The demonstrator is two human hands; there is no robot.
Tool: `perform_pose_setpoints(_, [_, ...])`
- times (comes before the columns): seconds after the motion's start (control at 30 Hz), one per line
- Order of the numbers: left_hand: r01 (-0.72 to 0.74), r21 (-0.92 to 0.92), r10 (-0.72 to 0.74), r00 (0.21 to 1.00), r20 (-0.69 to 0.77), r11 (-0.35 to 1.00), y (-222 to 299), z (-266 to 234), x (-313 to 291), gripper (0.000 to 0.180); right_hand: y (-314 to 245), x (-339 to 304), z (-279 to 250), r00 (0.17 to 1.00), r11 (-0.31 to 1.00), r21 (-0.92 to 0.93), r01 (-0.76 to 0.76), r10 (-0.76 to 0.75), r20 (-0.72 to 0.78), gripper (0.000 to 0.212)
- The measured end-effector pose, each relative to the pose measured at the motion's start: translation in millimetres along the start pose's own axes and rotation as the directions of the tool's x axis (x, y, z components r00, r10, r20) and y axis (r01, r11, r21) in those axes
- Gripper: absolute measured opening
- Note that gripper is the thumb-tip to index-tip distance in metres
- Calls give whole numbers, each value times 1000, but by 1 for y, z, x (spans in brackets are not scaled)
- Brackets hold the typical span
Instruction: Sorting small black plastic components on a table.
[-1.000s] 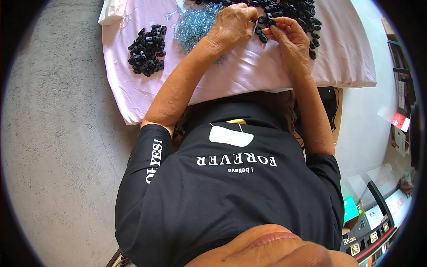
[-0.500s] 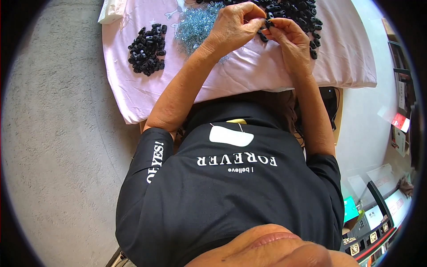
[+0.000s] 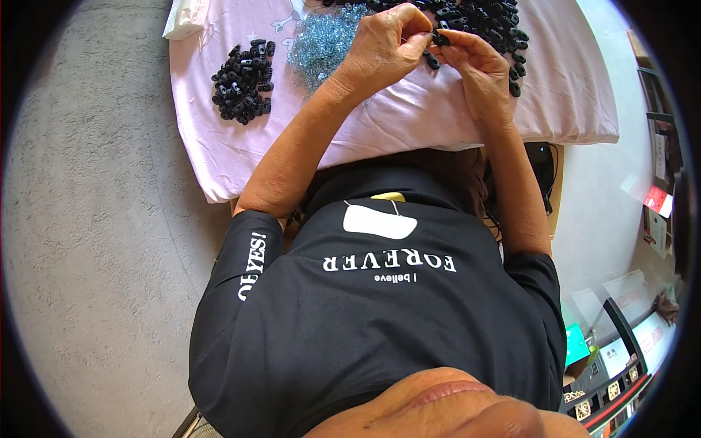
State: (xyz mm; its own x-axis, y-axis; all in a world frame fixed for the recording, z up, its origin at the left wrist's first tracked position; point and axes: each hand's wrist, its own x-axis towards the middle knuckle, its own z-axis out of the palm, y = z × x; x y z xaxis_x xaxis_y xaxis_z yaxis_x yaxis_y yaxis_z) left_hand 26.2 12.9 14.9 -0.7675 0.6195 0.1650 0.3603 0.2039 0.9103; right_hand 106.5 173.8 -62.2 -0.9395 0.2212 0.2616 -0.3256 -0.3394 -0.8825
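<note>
At the far side of the table, my right hand [image 3: 480, 73] pinches a small black piece, seemingly a plastic cord lock [image 3: 441, 38], between thumb and forefinger. From the left, my left hand [image 3: 385, 50] meets it, thumb and forefinger pressed together at its side. Whatever lies between those left fingertips is too small to make out. Just under the fingertips is another black piece [image 3: 432, 61] on the cloth. A heap of tiny, shiny, clear-bluish pieces [image 3: 321, 45] spreads beside and partly behind my left hand and wrist.
A pink cloth [image 3: 409, 124] covers the table. One pile of black pieces [image 3: 243, 84] lies on the left; a larger black pile [image 3: 496, 29] lies beyond my right hand. A white packet [image 3: 185, 18] sits at the far left edge. Boxes and a rack [image 3: 613, 365] stand at right.
Both hands keep almost the same place. Their fingers have shifted slightly around the small black piece; the piles look unchanged.
</note>
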Motion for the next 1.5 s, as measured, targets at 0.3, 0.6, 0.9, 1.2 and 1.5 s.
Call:
perform_pose_setpoints(0.3, [-128,119,127,992,16,985,7,-4,-2,4,-3,-1,1,999,999,-18,-35,34,-36,25])
perform_pose_setpoints(0.6, [-342,297,376,924,-65,891,-11,3,-8,4,1,-2,6,998,993,-107,43,-47,-33,25])
perform_pose_setpoints(0.9, [-318,298,381,907,-181,900,-4,11,-21,5,-4,-4,13,984,956,-244,163,-177,-36,22])
perform_pose_setpoints(1.2, [-315,234,364,907,-210,920,-1,14,-21,6,-2,-3,4,1000,999,-29,14,-14,-11,23])
perform_pose_setpoints(1.5, [-207,177,245,942,-231,962,-2,14,-21,6,-4,-2,8,1000,999,-37,6,-7,-22,21])
